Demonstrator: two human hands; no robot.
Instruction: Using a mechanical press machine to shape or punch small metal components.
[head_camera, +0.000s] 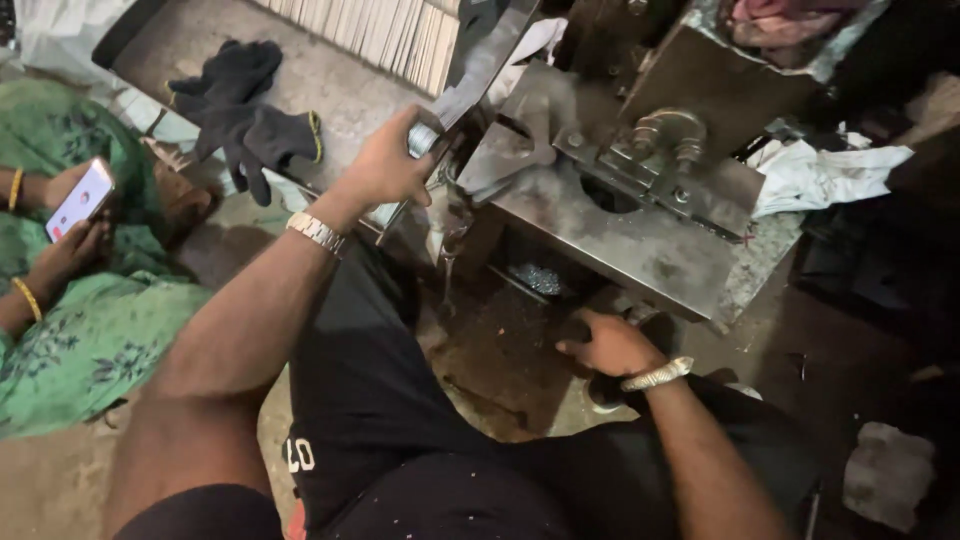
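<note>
Lever handle (478, 75) of the steel press (610, 215), far centre, sits clenched in your left hand (385, 165). Your right hand (610, 345) rests low under the press, grip unclear. You seem mid-stroke; pulling next calls for fingers clear. Black gloves (245, 115) lie far left.

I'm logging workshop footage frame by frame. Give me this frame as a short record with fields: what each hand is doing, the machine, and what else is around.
left hand: closed around the lever handle of the metal press
right hand: low, below the press body, fingers curled; whether it holds anything cannot be told
machine: grey metal press, worn, with a round opening on top
nearby: dark gloves; white rag
other person: seated at left in green, holding a phone
</note>
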